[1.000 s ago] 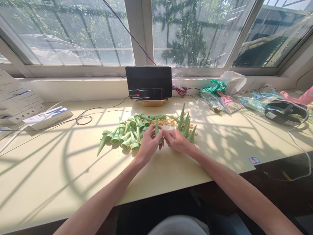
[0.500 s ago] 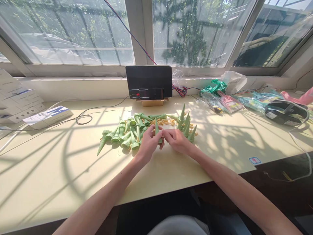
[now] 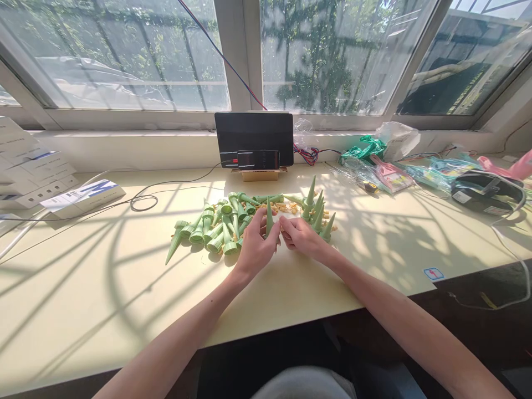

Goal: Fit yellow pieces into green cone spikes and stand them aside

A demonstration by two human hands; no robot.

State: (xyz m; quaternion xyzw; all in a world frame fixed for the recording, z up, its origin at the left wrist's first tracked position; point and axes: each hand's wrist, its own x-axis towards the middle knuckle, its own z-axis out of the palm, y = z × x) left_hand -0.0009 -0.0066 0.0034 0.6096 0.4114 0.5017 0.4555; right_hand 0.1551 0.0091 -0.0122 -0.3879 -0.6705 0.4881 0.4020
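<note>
My left hand (image 3: pixel 258 239) is closed around a green plastic cone-shaped spike (image 3: pixel 269 215), held upright with its point up. Close beside it, my right hand (image 3: pixel 300 235) pinches with thumb and forefinger near the spike; what lies between those fingertips is hidden. To the left of my hands is a pile of similar green spikes (image 3: pixel 228 244), most lying on their sides. Several more green spikes (image 3: pixel 318 213) stand point up just right of my right hand. Small tan pieces (image 3: pixel 293 207) lie scattered behind my hands.
A black tablet (image 3: pixel 254 130) and a phone (image 3: pixel 258 160) lean on a cardboard stand at the back. White boxes (image 3: pixel 31 172) are stacked at the left, with a cable (image 3: pixel 143 200) nearby. Plastic bags (image 3: pixel 393 169) and a black device (image 3: pixel 481 191) lie at the right.
The spike in my left hand has shifted slightly right and down, and that hand has turned a little. My right hand's fingers have moved slightly. The piles look the same.
</note>
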